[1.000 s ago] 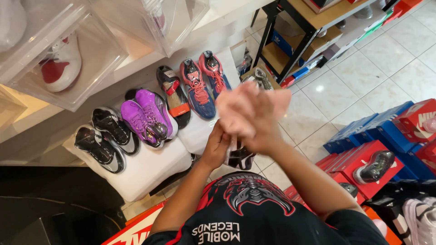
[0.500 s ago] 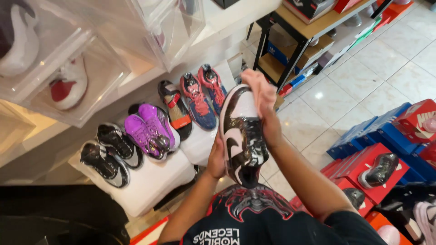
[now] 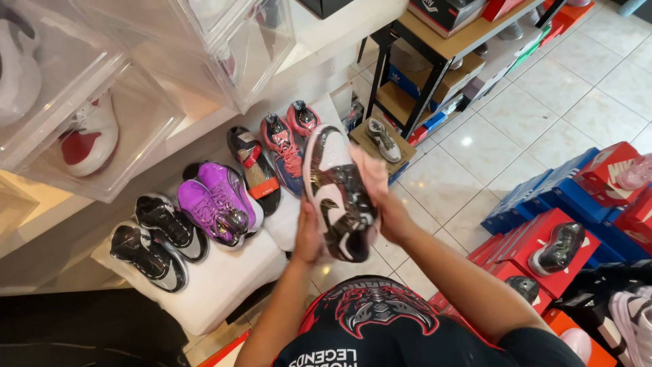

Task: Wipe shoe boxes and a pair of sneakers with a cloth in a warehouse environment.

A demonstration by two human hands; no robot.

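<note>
Two hands on one sneaker (image 3: 337,197) — left hand (image 3: 307,234) under, right hand (image 3: 390,214) beside.

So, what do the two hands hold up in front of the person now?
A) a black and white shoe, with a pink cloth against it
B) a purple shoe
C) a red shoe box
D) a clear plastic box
A: the left hand grips the black and white shoe from the side, and the right hand presses a pink cloth onto it.
</note>
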